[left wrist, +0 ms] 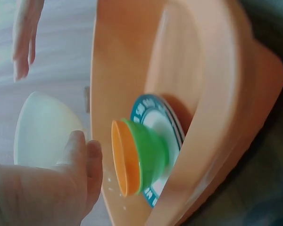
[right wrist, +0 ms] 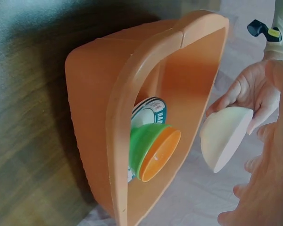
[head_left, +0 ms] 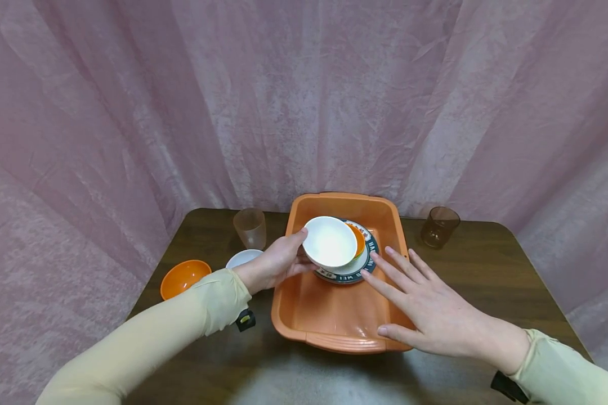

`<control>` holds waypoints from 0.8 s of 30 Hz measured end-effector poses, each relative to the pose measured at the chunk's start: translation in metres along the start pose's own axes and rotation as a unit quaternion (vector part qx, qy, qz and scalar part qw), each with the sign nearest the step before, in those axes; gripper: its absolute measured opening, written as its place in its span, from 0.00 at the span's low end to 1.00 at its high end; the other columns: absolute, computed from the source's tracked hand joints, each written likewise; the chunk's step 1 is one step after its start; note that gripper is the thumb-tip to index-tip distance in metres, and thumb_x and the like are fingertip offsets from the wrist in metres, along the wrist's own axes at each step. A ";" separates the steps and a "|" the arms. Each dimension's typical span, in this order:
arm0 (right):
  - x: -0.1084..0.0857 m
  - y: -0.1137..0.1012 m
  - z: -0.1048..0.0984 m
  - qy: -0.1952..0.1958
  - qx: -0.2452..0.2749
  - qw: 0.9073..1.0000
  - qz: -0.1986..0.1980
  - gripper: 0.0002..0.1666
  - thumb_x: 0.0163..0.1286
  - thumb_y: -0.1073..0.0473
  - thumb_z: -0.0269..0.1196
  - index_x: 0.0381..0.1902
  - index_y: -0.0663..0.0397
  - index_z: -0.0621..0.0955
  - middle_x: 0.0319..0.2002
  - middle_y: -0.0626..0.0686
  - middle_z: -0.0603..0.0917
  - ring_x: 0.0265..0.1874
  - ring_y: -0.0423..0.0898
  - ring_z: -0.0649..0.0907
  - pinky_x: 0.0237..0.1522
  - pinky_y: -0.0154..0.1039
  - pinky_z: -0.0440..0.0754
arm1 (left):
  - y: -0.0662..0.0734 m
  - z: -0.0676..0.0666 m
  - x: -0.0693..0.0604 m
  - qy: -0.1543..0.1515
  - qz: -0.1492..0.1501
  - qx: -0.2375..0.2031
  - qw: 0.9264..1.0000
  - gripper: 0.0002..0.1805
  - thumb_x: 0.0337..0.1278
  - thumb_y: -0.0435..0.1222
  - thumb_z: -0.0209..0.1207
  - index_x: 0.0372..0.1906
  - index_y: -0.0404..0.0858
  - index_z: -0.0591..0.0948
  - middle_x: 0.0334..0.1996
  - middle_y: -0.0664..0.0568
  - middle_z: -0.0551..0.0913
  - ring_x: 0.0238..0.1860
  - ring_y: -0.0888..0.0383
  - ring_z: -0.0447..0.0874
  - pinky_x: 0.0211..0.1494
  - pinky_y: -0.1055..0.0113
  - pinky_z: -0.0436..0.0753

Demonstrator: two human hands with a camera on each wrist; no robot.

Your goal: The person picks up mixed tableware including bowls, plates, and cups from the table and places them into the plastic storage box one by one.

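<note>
My left hand (head_left: 280, 260) pinches the rim of a white bowl (head_left: 330, 242) between thumb and fingers, holding it above the orange basin (head_left: 334, 332). Below it in the basin, a green bowl (left wrist: 153, 153) with an orange inside (right wrist: 160, 155) stands on a stack of plates (head_left: 352, 273) with dark teal lettered rims. Over the basin's right side, my right hand (head_left: 425, 306) is spread with straight fingers and holds nothing. In the right wrist view the white bowl (right wrist: 224, 136) is tilted, gripped by the left hand (right wrist: 252, 89).
Left of the basin are an orange bowl (head_left: 184, 277), a white bowl (head_left: 244, 257) partly behind the left forearm, and a clear cup (head_left: 250, 228). A brown see-through cup (head_left: 439, 226) stands at the back right of the wooden table (head_left: 486, 270). Pink curtain (head_left: 314, 101) hangs behind.
</note>
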State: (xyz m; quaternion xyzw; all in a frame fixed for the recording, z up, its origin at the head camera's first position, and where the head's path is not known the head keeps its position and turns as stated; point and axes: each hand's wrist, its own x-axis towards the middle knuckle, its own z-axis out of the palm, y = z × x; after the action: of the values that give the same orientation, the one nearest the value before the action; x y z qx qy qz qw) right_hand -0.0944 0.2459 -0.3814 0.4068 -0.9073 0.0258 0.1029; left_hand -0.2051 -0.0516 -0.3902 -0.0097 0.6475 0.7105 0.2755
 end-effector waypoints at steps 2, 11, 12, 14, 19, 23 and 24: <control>0.000 0.000 0.001 0.000 0.001 1.000 0.002 0.50 0.73 0.27 0.54 0.83 0.43 0.58 0.82 0.55 0.50 0.81 0.58 0.44 0.77 0.60 0.41 | 0.005 -0.001 0.005 0.006 0.002 0.009 1.000 0.31 0.85 0.49 0.38 0.78 0.32 0.59 0.62 0.33 0.76 0.55 0.47 0.81 0.64 0.50 0.78; -0.001 0.001 0.008 0.001 0.009 1.000 0.003 0.49 0.73 0.30 0.57 0.82 0.44 0.58 0.81 0.57 0.52 0.81 0.58 0.45 0.77 0.60 0.41 | 0.023 -0.009 0.037 0.045 -0.014 0.059 0.997 0.30 0.85 0.45 0.40 0.77 0.29 0.59 0.59 0.34 0.75 0.48 0.49 0.82 0.58 0.56 0.83; -0.001 0.002 0.009 0.003 0.011 1.000 0.002 0.49 0.73 0.31 0.59 0.82 0.45 0.58 0.81 0.58 0.53 0.81 0.58 0.45 0.77 0.59 0.41 | 0.025 -0.009 0.040 0.043 -0.015 0.064 0.997 0.30 0.85 0.44 0.40 0.77 0.28 0.59 0.60 0.35 0.74 0.48 0.48 0.81 0.58 0.56 0.83; -0.001 0.002 0.009 0.007 0.013 1.000 0.001 0.50 0.72 0.31 0.60 0.82 0.45 0.59 0.81 0.58 0.54 0.81 0.58 0.45 0.77 0.60 0.42 | 0.028 -0.008 0.047 0.042 -0.019 0.074 0.996 0.29 0.85 0.42 0.41 0.77 0.28 0.58 0.61 0.35 0.73 0.50 0.48 0.81 0.58 0.57 0.83; 0.000 0.002 0.010 0.009 0.012 1.000 0.001 0.48 0.74 0.30 0.55 0.82 0.45 0.59 0.82 0.55 0.50 0.81 0.58 0.46 0.77 0.59 0.42 | 0.034 -0.004 0.061 0.047 -0.031 0.116 0.992 0.28 0.84 0.41 0.43 0.77 0.30 0.60 0.61 0.36 0.72 0.53 0.47 0.81 0.54 0.59 0.85; 0.000 0.002 0.011 0.012 0.016 1.000 -0.001 0.48 0.74 0.30 0.56 0.82 0.46 0.59 0.82 0.55 0.50 0.80 0.59 0.47 0.77 0.59 0.42 | 0.036 -0.001 0.071 0.041 -0.033 0.169 0.984 0.28 0.84 0.43 0.44 0.75 0.29 0.64 0.59 0.38 0.75 0.52 0.49 0.82 0.53 0.60 0.85; 0.000 0.002 0.011 0.012 0.018 1.000 -0.001 0.48 0.74 0.31 0.56 0.82 0.46 0.59 0.82 0.55 0.50 0.80 0.59 0.47 0.77 0.59 0.43 | 0.036 -0.001 0.073 0.040 -0.030 0.184 0.982 0.27 0.84 0.43 0.44 0.74 0.29 0.66 0.57 0.38 0.76 0.50 0.49 0.83 0.54 0.59 0.85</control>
State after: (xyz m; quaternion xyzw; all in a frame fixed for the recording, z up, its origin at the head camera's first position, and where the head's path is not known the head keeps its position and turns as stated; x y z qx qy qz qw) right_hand -0.0978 0.2455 -0.3923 0.4090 -0.9051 0.0465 0.1066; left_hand -0.2821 -0.0253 -0.3845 -0.0067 0.7768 0.5697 0.2683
